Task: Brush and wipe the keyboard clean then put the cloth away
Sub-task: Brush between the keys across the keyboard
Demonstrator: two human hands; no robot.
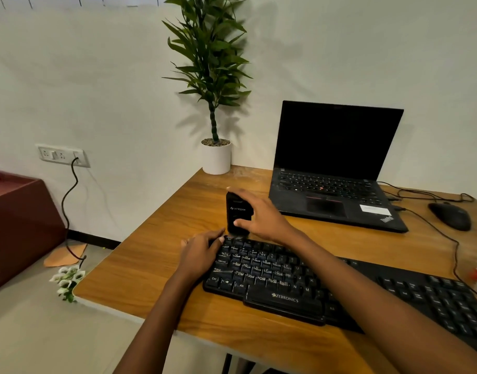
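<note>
A long black plastic keyboard (pixel 284 298) with white lettering lies slantwise on a wooden desk (pixel 151 265), and everything else is placed from it.

At its far-left corner the right hand (pixel 259 214) grips a black oblong brush (pixel 238 211). The fingers curl over the top and the thumb clamps the lower front. The brush stands upright with a white logo facing the camera. Its lower end meets the keyboard's far edge at the top row of keys, though the bristles are too dark to make out. The right forearm crosses above the middle of the keyboard.

The left hand (pixel 202 255) lies palm down at the keyboard's left end, fingers loosely bent and gripping nothing. Its thumb side touches the far-left corner, just beside the foot of the brush.

Beyond the keyboard, well apart, a black open laptop (pixel 337 168) with a dark screen sits on the desk. A black computer mouse (pixel 450 215) sits to the laptop's right, with cables trailing round it. Beyond the keyboard's left end, in the desk's far corner, a leafy green plant stands in a white round pot (pixel 216 157).

Past the keyboard's right end, at the picture's edge, a white and red thing shows, too blurred to tell what it is.

To the left of the keyboard, off the desk, are a white wall socket (pixel 63 155) and a dark red cabinet (pixel 21 225).
</note>
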